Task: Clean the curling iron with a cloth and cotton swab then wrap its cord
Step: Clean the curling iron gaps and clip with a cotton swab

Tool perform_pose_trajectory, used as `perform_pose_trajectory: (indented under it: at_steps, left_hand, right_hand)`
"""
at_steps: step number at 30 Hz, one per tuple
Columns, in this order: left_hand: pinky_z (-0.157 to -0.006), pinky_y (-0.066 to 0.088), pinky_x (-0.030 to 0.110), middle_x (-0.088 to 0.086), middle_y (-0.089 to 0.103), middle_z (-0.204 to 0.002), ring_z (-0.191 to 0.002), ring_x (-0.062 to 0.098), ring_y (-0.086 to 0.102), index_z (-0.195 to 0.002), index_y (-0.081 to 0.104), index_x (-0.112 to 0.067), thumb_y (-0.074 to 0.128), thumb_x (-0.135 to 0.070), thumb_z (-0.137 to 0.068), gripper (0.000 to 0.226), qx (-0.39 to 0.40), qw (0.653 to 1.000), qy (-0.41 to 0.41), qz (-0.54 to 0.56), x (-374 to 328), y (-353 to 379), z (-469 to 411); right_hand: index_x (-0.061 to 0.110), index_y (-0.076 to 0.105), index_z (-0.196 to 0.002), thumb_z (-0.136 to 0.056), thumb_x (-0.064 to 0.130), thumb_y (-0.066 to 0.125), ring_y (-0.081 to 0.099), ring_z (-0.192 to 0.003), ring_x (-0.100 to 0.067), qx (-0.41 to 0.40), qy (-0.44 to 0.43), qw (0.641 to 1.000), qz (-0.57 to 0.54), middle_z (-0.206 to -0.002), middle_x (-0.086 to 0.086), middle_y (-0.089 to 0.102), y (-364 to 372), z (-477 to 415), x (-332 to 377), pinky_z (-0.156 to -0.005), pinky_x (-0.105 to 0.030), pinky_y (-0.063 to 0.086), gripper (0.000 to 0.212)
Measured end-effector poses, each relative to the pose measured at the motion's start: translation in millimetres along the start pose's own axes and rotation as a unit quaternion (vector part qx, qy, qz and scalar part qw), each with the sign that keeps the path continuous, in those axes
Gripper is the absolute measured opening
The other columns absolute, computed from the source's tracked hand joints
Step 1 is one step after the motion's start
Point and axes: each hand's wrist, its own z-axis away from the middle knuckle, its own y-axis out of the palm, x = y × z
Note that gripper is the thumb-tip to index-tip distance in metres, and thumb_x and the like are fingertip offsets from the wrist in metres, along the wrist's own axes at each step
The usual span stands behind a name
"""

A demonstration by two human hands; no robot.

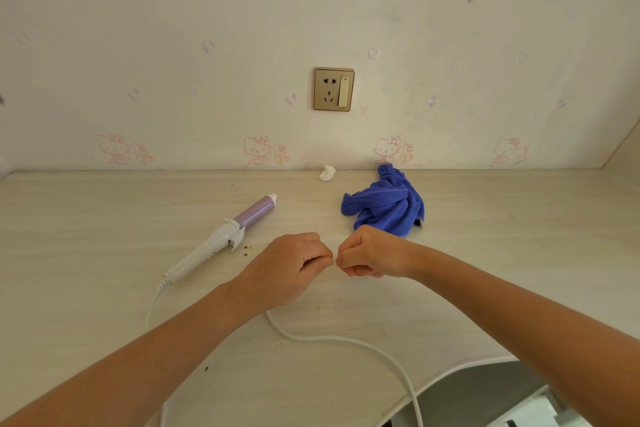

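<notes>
Pale wood-grain desk [485,253] fills my view. Nearest, the white cord [346,340] snakes in from the front edge and runs beneath the left forearm. At mid-desk the left hand [291,267] and right hand [370,253] meet tip to tip, fingers curled, thumb against forefinger; I cannot tell whether anything is pinched. Left of them the curling iron [221,239] lies flat, lilac barrel pointing away. Just behind the right hand sits the crumpled blue cloth [384,204]; a white wad [327,173] lies at the wall, below a socket [333,89]
</notes>
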Motion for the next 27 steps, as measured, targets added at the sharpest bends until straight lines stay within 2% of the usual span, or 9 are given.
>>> perform_pose_trajectory:
  at_steps: [3, 8, 12, 15, 17, 21, 24, 26, 27]
  left_hand:
    - [-0.062, 0.040, 0.020, -0.013, 0.055, -0.070, -0.067, 0.011, 0.054, -0.086, 0.074, -0.017, 0.061, -0.024, -0.102, 0.022, 0.003, 1.000, -0.012, 0.000, 0.0, 0.8, -0.1]
    - [-0.065, 0.046, 0.036, 0.000, 0.067, -0.071, -0.067, 0.018, 0.059, -0.084, 0.076, -0.011, 0.061, -0.025, -0.101, 0.028, 0.006, 0.998, -0.056, -0.008, 1.2, 3.1, -3.9]
    - [-0.066, 0.049, 0.041, 0.007, 0.071, -0.073, -0.069, 0.024, 0.063, -0.086, 0.076, -0.007, 0.058, -0.025, -0.102, 0.031, 0.001, 0.991, -0.130, -0.030, -4.4, 7.4, -13.6]
    - [-0.054, 0.037, 0.032, 0.005, 0.064, -0.067, -0.059, 0.018, 0.054, -0.077, 0.068, -0.009, 0.051, -0.020, -0.102, 0.032, 0.007, 0.985, -0.164, -0.054, -10.5, 13.2, -19.1]
    - [-0.051, 0.031, 0.024, 0.001, 0.061, -0.067, -0.058, 0.013, 0.052, -0.082, 0.070, -0.013, 0.049, -0.018, -0.102, 0.030, 0.010, 0.982, -0.179, -0.059, -13.9, 15.5, -20.2]
    - [-0.049, 0.031, 0.020, -0.005, 0.060, -0.067, -0.057, 0.010, 0.053, -0.088, 0.073, -0.017, 0.050, -0.021, -0.102, 0.027, 0.002, 0.979, -0.197, -0.047, -17.2, 15.7, -19.9]
    - [-0.054, 0.035, 0.023, -0.009, 0.056, -0.064, -0.058, 0.011, 0.053, -0.086, 0.073, -0.019, 0.054, -0.025, -0.103, 0.026, 0.013, 0.983, -0.175, -0.060, -18.3, 14.7, -16.9]
    - [-0.057, 0.041, 0.030, -0.008, 0.058, -0.064, -0.058, 0.012, 0.053, -0.089, 0.075, -0.017, 0.057, -0.027, -0.103, 0.025, 0.023, 0.986, -0.159, -0.048, -17.4, 13.8, -15.1]
    - [-0.058, 0.041, 0.030, -0.009, 0.058, -0.063, -0.058, 0.011, 0.053, -0.091, 0.075, -0.017, 0.058, -0.027, -0.103, 0.024, 0.030, 0.987, -0.154, -0.037, -17.3, 12.8, -14.0]
  right_hand:
    - [0.017, 0.058, -0.055, -0.090, 0.026, 0.062, 0.032, -0.045, -0.007, -0.025, -0.017, 0.999, 0.023, -0.048, 0.006, 0.039, 2.5, -1.0, -0.4, -0.047, -0.017, 0.030, 0.036]
    - [0.017, 0.051, -0.051, -0.089, 0.021, 0.062, 0.029, -0.042, -0.007, -0.098, -0.025, 0.993, 0.064, -0.046, 0.007, 0.035, 10.1, -3.9, -2.6, -0.044, -0.019, 0.028, 0.039]
    - [0.017, 0.032, -0.050, -0.088, 0.019, 0.061, 0.025, -0.045, -0.011, -0.182, -0.025, 0.976, 0.118, -0.046, 0.004, 0.028, 20.6, -9.8, -3.2, -0.050, -0.035, 0.026, 0.047]
    - [0.018, 0.030, -0.050, -0.088, 0.019, 0.060, 0.025, -0.047, -0.013, -0.218, -0.014, 0.965, 0.147, -0.046, 0.004, 0.027, 23.4, -12.2, -2.0, -0.052, -0.037, 0.025, 0.049]
    - [0.018, 0.029, -0.050, -0.089, 0.020, 0.060, 0.026, -0.050, -0.015, -0.230, -0.013, 0.960, 0.161, -0.047, 0.003, 0.027, 24.8, -12.2, -0.9, -0.052, -0.037, 0.025, 0.049]
    - [0.018, 0.028, -0.053, -0.091, 0.022, 0.056, 0.026, -0.052, -0.014, -0.259, -0.025, 0.947, 0.188, -0.050, 0.003, 0.028, 30.1, -7.3, -5.4, -0.051, -0.034, 0.024, 0.047]
    - [0.017, 0.039, -0.054, -0.088, 0.026, 0.058, 0.030, -0.050, -0.013, -0.245, -0.035, 0.953, 0.172, -0.050, 0.005, 0.037, 26.7, -1.3, -11.9, -0.050, -0.033, 0.028, 0.041]
    - [0.018, 0.063, -0.068, -0.090, 0.026, 0.057, 0.045, -0.054, -0.013, -0.213, -0.053, 0.957, 0.189, -0.060, 0.007, 0.056, 23.6, 3.5, -11.3, -0.054, -0.032, 0.039, 0.024]
    - [0.018, 0.069, -0.078, -0.091, 0.022, 0.056, 0.051, -0.059, -0.013, -0.194, -0.075, 0.959, 0.195, -0.066, 0.004, 0.062, 22.9, 5.2, -10.2, -0.057, -0.032, 0.042, 0.019]
